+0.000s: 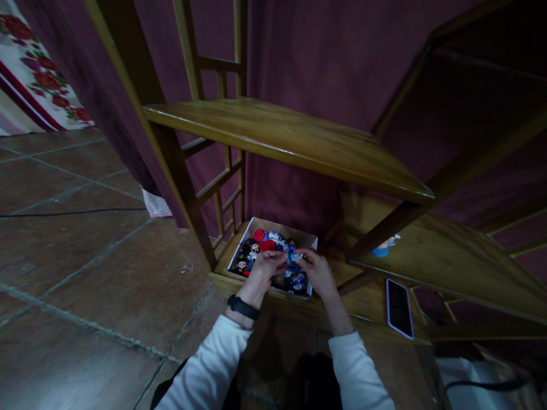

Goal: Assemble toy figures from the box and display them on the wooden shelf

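Note:
A small blue-and-white figurine (296, 257) is pinched between my two hands, over an open cardboard box (291, 230). My left hand (270, 264) has its fingers closed at the figurine's left side, and a black band is on that wrist. From the other side, the fingertips of my right hand (317, 271) grip it. Inside the box lie several small figurines in blue, white, black and red, and a round red piece (258, 234) sits near its back left corner. My hands cover part of the contents.
The box rests on the low board of a wooden shelf, under a higher wooden board (273, 131). A phone (399, 308) lies to the right. Another blue figurine (384, 247) stands on the right-hand shelf. A purple curtain (299, 68) hangs behind, and a dark cable (72, 213) crosses the tiled floor.

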The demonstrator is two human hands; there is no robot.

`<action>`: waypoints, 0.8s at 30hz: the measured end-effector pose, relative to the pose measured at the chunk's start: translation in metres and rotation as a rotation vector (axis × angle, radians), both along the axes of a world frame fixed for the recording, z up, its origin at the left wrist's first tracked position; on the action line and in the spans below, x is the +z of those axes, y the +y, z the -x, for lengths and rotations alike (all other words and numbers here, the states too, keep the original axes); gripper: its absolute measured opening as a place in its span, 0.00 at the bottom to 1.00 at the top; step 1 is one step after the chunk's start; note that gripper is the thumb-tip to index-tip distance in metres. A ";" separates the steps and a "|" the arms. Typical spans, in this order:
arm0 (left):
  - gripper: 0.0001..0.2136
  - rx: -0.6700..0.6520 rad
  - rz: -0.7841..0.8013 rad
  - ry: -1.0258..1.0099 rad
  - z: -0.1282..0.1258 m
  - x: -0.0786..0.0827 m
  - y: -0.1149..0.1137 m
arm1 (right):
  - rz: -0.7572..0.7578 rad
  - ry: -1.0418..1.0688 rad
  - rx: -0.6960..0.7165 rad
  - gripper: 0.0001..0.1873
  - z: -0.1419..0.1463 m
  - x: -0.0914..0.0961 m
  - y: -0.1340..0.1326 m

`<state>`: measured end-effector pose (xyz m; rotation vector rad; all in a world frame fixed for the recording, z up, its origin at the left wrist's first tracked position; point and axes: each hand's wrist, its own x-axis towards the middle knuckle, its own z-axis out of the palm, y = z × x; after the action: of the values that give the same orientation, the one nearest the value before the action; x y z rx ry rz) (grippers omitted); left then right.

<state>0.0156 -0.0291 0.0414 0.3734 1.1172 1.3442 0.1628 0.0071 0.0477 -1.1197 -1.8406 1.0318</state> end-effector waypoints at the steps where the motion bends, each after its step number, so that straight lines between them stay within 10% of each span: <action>1: 0.15 0.015 -0.011 -0.001 -0.002 0.000 0.000 | -0.005 0.002 -0.010 0.11 0.000 0.000 0.000; 24: 0.14 0.316 -0.126 -0.060 -0.038 -0.014 -0.002 | 0.024 -0.014 -0.173 0.14 0.006 -0.011 0.001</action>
<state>0.0531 -0.0315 0.0276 0.2521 1.0752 1.6985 0.1570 0.0080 0.0366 -1.2792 -1.7127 0.9505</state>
